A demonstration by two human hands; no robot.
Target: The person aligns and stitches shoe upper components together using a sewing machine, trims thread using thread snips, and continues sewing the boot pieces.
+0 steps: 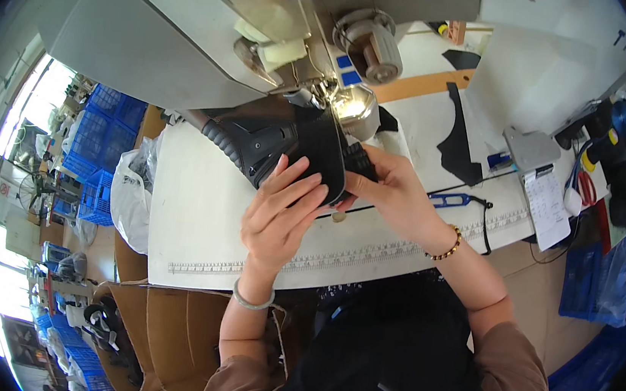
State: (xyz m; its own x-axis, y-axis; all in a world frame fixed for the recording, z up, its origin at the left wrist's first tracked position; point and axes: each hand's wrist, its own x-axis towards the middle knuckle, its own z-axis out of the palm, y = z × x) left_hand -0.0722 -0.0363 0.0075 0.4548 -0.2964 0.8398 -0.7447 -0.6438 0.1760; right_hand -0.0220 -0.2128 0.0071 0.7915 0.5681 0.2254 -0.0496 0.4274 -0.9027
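Presently, at the sewing machine [186,22], the right hand [399,193] pinches the black piece [315,141] by its edge. The left hand [276,218] rests thereon, unclenched.

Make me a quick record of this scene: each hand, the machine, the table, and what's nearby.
Left hand: fingers laid on the black piece
Right hand: gripping the black piece's right side
Machine: sewing machine, above the black piece
Table: white, ruler strip along the near edge
On table, right: black cutout, blue tool
Beyond, left: cardboard box, blue crates
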